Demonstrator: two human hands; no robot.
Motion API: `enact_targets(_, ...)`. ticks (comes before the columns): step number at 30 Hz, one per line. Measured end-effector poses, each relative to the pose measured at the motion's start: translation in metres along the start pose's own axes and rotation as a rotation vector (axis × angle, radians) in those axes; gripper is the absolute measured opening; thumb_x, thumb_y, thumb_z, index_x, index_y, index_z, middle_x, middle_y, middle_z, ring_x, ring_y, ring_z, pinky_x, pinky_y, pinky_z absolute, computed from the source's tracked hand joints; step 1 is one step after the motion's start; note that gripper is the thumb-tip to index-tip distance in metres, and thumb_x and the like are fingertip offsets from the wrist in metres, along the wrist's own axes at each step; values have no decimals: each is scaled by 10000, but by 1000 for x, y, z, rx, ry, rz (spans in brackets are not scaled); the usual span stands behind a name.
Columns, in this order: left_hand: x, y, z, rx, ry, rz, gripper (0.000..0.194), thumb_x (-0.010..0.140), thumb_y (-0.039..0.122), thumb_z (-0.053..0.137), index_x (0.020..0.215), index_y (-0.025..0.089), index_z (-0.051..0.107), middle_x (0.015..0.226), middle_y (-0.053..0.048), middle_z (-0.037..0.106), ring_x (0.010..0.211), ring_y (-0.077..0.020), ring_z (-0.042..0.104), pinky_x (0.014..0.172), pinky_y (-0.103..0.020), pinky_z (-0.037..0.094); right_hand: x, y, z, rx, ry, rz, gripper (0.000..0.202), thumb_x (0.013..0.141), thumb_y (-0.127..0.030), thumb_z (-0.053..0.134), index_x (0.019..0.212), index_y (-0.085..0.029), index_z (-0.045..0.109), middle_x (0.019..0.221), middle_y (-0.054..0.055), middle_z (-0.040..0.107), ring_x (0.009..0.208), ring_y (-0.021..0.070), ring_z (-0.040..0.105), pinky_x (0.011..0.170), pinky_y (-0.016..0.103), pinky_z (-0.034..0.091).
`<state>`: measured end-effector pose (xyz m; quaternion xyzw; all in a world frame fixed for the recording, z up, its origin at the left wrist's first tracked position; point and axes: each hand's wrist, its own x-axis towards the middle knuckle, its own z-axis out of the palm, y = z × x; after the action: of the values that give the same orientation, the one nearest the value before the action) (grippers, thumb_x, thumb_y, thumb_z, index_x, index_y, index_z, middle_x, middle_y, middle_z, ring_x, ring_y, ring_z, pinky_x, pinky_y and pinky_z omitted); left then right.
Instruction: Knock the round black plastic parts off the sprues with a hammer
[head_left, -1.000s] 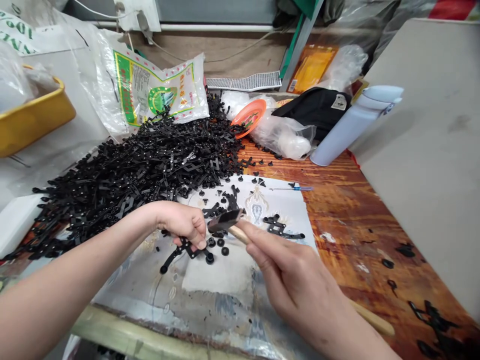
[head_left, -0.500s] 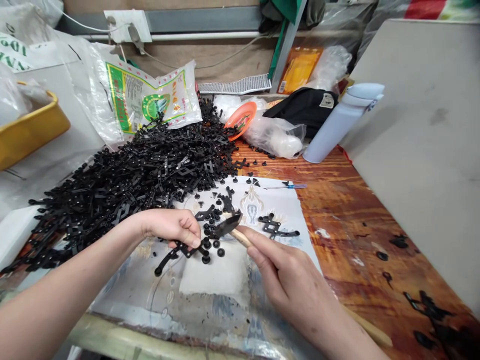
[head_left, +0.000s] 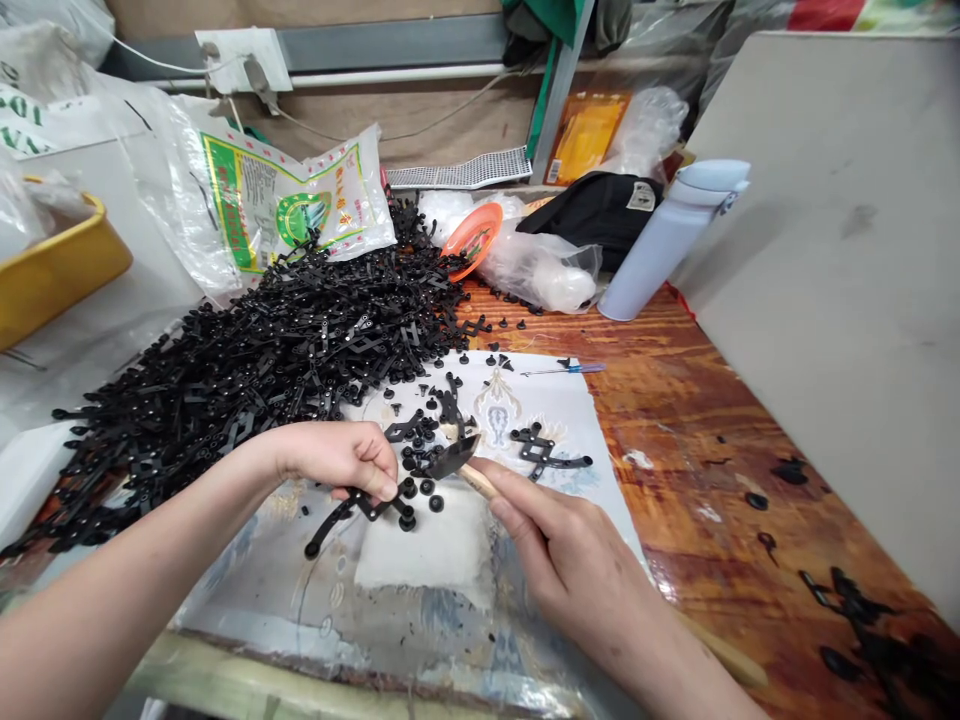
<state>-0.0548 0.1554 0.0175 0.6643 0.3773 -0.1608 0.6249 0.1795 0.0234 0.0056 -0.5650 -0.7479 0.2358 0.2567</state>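
Observation:
My left hand [head_left: 367, 462] pinches a black hinged linkage [head_left: 330, 525] between thumb and fingers, its curved arm pointing down to the left. My right hand [head_left: 536, 520] is closed round the wooden handle of a tool with a dark, pointed blade-like head [head_left: 454, 457]. That head lies over small round black caps, just right of my left hand. More loose caps [head_left: 436, 503] sit below the head on a pale patch [head_left: 420, 555] of the patterned cloth. Another black linkage [head_left: 544, 452] rests on the cloth beyond my right hand.
A large heap of black linkages [head_left: 277, 350] covers the left and back. Behind it stand a printed plastic bag [head_left: 300, 205] and a yellow bin [head_left: 67, 255]. An orange plate [head_left: 474, 240], a pale blue bottle [head_left: 667, 245] and a blue pen-like tool [head_left: 585, 368] lie farther back.
The whole view has shifted slightly, so things appear a little farther left. Both hands keep nearly the same pose and hold the same things.

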Motion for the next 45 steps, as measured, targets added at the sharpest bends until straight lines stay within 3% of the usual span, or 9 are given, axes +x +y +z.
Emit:
enact_targets(6, 0, 3, -1, 75, -1, -20, 211, 715, 350, 623, 624, 160, 615, 519, 47, 507, 401, -72, 379, 394, -196, 298, 0, 2, 1, -3, 5, -7, 394, 962, -246, 334, 1279, -286, 565, 1220, 25, 662, 924, 196, 702, 799, 383, 581)
enact_targets(16, -2, 2, 3, 177, 4, -14, 197, 731, 326, 590, 623, 162, 598, 517, 49, 488, 458, -90, 385, 438, -208, 297, 8, -10, 5, -131, -30, -94, 414, 940, -210, 347, 1296, -247, 555, 1028, 83, 734, 819, 238, 721, 714, 417, 593)
enact_targets(23, -1, 10, 0, 226, -1, -46, 170, 713, 280, 600, 582, 172, 597, 430, 69, 403, 393, -92, 343, 397, -217, 249, 6, -23, -6, 5, 104, -181, 398, 958, -209, 376, 1330, -211, 517, 1164, 68, 690, 895, 190, 708, 779, 340, 588)
enact_targets(32, 0, 13, 1, 243, -17, -62, 185, 728, 278, 603, 578, 171, 582, 449, 64, 434, 391, -85, 357, 388, -203, 277, 7, -15, 8, -95, -42, -64, 404, 949, -224, 344, 1287, -268, 561, 1051, 67, 730, 825, 225, 722, 786, 431, 581)
enact_targets(38, 1, 11, -2, 259, -25, -60, 170, 730, 260, 608, 589, 168, 590, 466, 55, 469, 398, -80, 367, 387, -195, 272, 1, -15, 6, -16, 159, -216, 424, 944, -185, 382, 1351, -222, 495, 1043, 91, 723, 787, 191, 713, 695, 326, 586)
enact_targets(43, 2, 15, -4, 260, -57, -76, 167, 727, 263, 618, 593, 165, 604, 479, 47, 502, 388, -79, 363, 374, -199, 281, 3, -12, 11, -129, -35, -127, 401, 936, -205, 343, 1256, -206, 584, 913, 102, 741, 721, 228, 719, 634, 356, 580)
enact_targets(45, 3, 17, -4, 263, -61, -76, 183, 721, 257, 629, 565, 168, 595, 440, 56, 472, 376, -79, 347, 365, -200, 269, 3, -14, 7, -105, -9, -131, 392, 944, -216, 354, 1273, -240, 566, 975, 89, 735, 736, 216, 717, 649, 351, 576)
